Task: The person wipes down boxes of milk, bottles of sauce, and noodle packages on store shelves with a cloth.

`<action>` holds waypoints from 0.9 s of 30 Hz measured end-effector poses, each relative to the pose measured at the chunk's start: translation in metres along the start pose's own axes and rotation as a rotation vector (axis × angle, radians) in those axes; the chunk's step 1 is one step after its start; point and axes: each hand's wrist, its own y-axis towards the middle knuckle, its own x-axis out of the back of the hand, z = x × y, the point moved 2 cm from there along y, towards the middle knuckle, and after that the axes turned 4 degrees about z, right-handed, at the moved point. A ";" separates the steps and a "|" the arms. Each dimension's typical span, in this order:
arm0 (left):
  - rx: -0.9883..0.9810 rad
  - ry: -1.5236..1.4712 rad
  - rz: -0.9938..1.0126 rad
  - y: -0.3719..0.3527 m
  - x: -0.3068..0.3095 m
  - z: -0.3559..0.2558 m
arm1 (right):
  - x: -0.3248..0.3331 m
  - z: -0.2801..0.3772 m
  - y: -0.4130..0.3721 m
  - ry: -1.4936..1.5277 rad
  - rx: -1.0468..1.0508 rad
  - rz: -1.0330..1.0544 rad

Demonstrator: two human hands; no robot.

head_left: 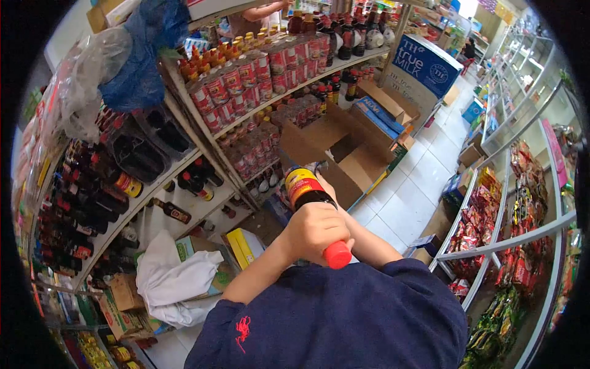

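My left hand is wrapped round the neck of a dark sauce bottle, just below its red cap. The bottle has a yellow and red label, and its cap points toward my chest. Behind the bottle, near its base, is my right hand, with a finger or so showing; the bottle hides most of it. Just past the hands stands an open, tilted cardboard box, with part of its inside visible.
Shelves of canned packs and bottles rise ahead; more dark bottles fill the left shelves. A white cloth lies over boxes at lower left. A tiled aisle and snack racks are on the right. Another person's arm shows behind the shelf.
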 end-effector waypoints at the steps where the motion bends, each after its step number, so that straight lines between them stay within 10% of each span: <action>1: -0.008 -0.007 0.003 -0.002 -0.002 0.003 | -0.004 0.000 -0.003 0.029 -0.005 -0.078; 8: 0.043 0.189 0.110 -0.021 -0.007 0.033 | -0.088 -0.016 -0.070 0.088 0.106 -0.220; 13: 0.366 0.381 -0.377 -0.035 0.020 0.047 | -0.093 -0.028 -0.070 0.073 0.297 -0.200; 15: 0.445 0.392 -0.460 -0.037 0.034 0.044 | -0.081 -0.018 -0.076 -1.153 0.204 -0.087; 21: 0.755 0.059 -0.713 -0.052 0.051 0.032 | -0.124 0.012 -0.076 -1.803 0.691 -0.012; 27: 0.735 -0.447 -0.857 -0.063 0.055 0.025 | -0.150 -0.014 -0.061 -0.865 1.174 0.006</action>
